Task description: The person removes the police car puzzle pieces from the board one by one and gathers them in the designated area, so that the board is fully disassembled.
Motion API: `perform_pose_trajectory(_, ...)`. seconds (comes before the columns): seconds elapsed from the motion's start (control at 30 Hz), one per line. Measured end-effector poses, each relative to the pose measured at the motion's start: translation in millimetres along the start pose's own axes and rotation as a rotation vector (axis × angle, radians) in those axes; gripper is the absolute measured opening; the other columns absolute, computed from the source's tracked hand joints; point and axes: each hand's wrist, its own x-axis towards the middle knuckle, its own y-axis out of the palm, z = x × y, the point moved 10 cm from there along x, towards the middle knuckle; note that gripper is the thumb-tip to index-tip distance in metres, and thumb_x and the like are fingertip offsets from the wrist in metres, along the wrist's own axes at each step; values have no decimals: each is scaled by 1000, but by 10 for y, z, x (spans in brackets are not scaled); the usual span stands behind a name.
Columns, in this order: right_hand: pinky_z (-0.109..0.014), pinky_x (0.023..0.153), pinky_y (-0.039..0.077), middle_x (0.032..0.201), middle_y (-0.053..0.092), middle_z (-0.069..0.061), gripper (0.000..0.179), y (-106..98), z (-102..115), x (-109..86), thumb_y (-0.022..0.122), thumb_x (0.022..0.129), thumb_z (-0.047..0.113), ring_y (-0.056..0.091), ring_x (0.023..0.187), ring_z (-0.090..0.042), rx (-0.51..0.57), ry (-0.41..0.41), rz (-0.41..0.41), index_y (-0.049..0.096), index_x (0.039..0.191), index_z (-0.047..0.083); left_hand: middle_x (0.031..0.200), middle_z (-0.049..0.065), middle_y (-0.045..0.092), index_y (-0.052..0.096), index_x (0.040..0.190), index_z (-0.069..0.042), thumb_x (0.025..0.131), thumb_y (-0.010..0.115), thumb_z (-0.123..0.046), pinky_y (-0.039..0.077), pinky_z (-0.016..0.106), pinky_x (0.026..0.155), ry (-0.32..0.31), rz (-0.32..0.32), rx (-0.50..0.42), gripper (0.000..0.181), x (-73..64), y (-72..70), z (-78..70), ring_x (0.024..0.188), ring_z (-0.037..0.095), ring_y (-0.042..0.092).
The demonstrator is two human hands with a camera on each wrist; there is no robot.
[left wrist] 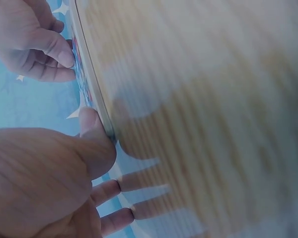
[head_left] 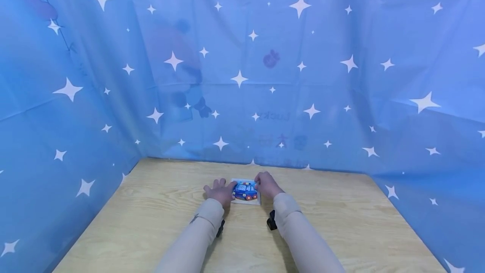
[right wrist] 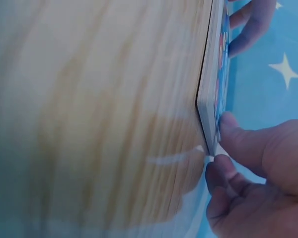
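Note:
A small flat picture board [head_left: 245, 191] with a pale border lies on the table, showing a blue cartoon car with eyes. Seen edge-on in the right wrist view, the board [right wrist: 209, 94] has a pale side with a rounded corner. My left hand [head_left: 221, 193] lies at its left side, thumb against the edge and the other fingers spread straight on the table. At the right side, my right hand [head_left: 267, 185] has its thumb and curled fingers [right wrist: 227, 171] together at the board's corner, the thumb touching the picture face.
The light wood-grain table [head_left: 151, 231] reflects the hands. A blue curtain [head_left: 242, 54] with white stars stands along its back and sides. Dark wrist devices [head_left: 272, 220] sit under both pale sleeves.

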Motion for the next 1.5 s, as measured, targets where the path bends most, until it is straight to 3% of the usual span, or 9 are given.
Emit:
perform_pose_trajectory(0.17, -41, 80, 50, 99, 53, -10, 15, -50, 78, -17, 67, 97, 4, 52, 85, -23, -13, -20, -9, 62, 111, -1, 144, 10, 48, 48, 152, -33, 101, 60, -35, 30, 67, 102, 4, -3, 18, 52, 20, -14, -14, 128, 32, 40)
perform_pose_trajectory(0.47, -40, 78, 49, 99, 55, -10, 17, -4, 57, 11, 68, 97, 5, 52, 86, -22, -7, -27, -6, 61, 112, 0, 139, 10, 50, 50, 150, -32, 100, 63, -34, 31, 66, 101, -2, -11, 10, 51, 10, -13, -15, 126, 32, 41)
perform_pose_trajectory(0.77, -44, 88, 53, 106, 64, -10, 16, -76, 93, -10, 69, 95, -1, 61, 99, -25, 30, -92, -35, 66, 111, 0, 138, 10, 50, 49, 151, -33, 101, 61, -34, 31, 65, 99, -2, -16, 23, 51, 4, -49, -31, 121, 30, 41)
perform_pose_trajectory(1.27, -48, 94, 52, 113, 66, -17, 20, -29, 179, -32, 66, 95, -6, 63, 109, -34, -49, -183, 1, 70, 115, -6, 143, 11, 49, 49, 151, -30, 100, 62, -33, 33, 65, 99, 20, -31, 26, 53, -82, -52, -65, 125, 33, 42)
perform_pose_trajectory(1.5, -47, 98, 50, 112, 63, -13, 23, 20, 135, -30, 63, 97, -2, 61, 110, -31, -114, -145, 9, 70, 119, -3, 143, 12, 49, 51, 150, -28, 101, 62, -32, 34, 65, 99, 17, -37, 21, 51, -130, -83, -76, 125, 33, 42)
